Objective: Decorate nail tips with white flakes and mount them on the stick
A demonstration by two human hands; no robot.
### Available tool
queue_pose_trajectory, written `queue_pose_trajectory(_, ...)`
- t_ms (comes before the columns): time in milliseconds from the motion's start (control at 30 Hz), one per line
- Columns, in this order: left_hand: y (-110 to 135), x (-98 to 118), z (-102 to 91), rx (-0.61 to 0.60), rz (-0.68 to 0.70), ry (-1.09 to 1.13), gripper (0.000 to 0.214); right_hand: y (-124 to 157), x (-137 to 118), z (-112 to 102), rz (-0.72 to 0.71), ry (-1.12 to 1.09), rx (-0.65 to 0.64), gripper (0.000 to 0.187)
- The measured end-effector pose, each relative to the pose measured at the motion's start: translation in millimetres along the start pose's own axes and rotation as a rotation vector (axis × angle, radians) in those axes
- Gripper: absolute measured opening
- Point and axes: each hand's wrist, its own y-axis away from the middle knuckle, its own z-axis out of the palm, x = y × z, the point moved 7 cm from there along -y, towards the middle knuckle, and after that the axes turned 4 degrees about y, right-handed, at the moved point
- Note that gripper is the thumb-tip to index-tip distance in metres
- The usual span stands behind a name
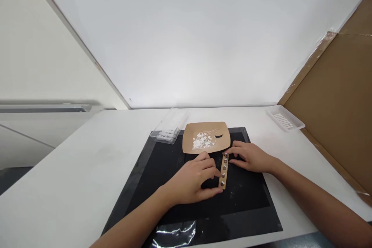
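Note:
A narrow tan strip [224, 171] lies on the black mat, bearing a row of several small round metallic pieces with white bits on them. My left hand [193, 178] has its thumb and forefinger against the strip's near end, its other fingers curled. At the far end, the bent fingers of my right hand [247, 156] touch the strip, with the thumb by its right side. Whether either hand pinches one small piece is too small to tell. Just beyond the strip sits a tan cardboard tray [188, 133] with many small white bits and a dark curved sliver.
Both forearms reach across the black mat [241, 201] on the white table [78, 170]. A clear plastic box [167, 128] with whitish contents stands at the mat's back left. A translucent shallow tray [285, 118] is at the back right, beside a brown cardboard panel [337, 112].

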Motion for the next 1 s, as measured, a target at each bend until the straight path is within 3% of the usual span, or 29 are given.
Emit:
queue_pose_trajectory(333, 0.8, -3.7, 9.6, -0.056, -0.033, -0.018, 0.032, -1.6, 2.4, 1.6, -0.02, -0.122, -0.021, 0.011)
queue_pose_trajectory(533, 0.6, -7.5, 11.1, -0.073, -0.086, -0.042, 0.024, -2.9, 2.1, 0.7, -0.032, -0.198, 0.016, 0.012)
queue_pose_trajectory(867, 1.4, -12.8, 15.0, -0.065, -0.178, -0.087, 0.043, -4.1, 19.4, -4.3, -0.004, -0.279, 0.02, 0.016)
queue_pose_trajectory(1000, -0.4, -13.1, 16.6, -0.066, -0.204, -0.093, 0.037, -0.5, 28.7, -8.6, 0.067, -0.299, 0.003, 0.019)
